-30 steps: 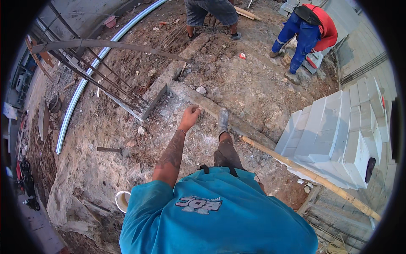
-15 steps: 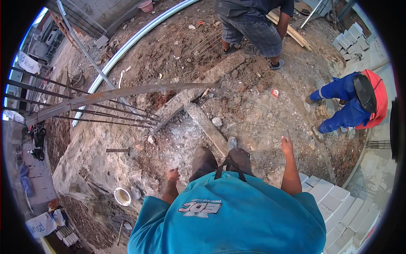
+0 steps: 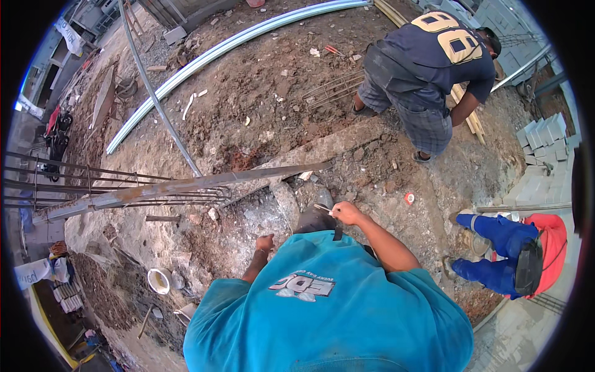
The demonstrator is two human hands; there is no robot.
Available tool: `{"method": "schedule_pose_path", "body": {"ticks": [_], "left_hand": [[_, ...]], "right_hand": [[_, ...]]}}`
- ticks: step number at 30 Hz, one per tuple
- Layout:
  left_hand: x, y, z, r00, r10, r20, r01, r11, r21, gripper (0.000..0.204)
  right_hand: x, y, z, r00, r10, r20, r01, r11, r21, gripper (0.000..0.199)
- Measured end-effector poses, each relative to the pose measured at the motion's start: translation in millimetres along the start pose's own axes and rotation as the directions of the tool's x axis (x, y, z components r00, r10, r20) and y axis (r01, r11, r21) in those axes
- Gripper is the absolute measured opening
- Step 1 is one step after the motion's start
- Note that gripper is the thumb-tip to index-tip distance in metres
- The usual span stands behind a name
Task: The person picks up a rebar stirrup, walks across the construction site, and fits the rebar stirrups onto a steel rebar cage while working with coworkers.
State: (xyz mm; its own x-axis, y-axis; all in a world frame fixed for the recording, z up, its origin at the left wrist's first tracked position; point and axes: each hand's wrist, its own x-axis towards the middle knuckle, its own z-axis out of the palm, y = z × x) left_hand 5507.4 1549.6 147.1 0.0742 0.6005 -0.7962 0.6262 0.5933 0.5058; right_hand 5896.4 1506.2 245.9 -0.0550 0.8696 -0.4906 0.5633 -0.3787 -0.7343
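Rough, crumbly brown soil (image 3: pixel 273 80) fills the head view, crossed by smooth pale pipes (image 3: pixel 203 59) and a long, flat brown bar (image 3: pixel 173 188). Over a dark trouser leg (image 3: pixel 314 221), the right hand (image 3: pixel 347 212) grips a slim, pale, stick-like piece (image 3: pixel 323 207). Well apart, the left hand (image 3: pixel 264 242) curls loosely; whether it holds anything, I cannot tell.

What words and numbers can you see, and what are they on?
I won't copy the writing, but here's where it is:
Teal shirt: pale block letters and smaller lettering.
Co-worker's navy shirt: big cream number.
Lower-left white banner: lettering, too unclear to read whole.
Upper-left white banner: letters, too blurred to read.
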Motion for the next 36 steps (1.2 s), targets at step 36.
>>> {"method": "schedule_pose_path", "body": {"ticks": [36], "left_hand": [[289.8, 640.0, -136.5, 0.888, 0.235, -0.395, -0.387, 0.845, -0.368, 0.035]], "right_hand": [[533.2, -130.2, -463.1, 0.903, 0.425, 0.065, -0.403, 0.783, 0.474, 0.048]]}}
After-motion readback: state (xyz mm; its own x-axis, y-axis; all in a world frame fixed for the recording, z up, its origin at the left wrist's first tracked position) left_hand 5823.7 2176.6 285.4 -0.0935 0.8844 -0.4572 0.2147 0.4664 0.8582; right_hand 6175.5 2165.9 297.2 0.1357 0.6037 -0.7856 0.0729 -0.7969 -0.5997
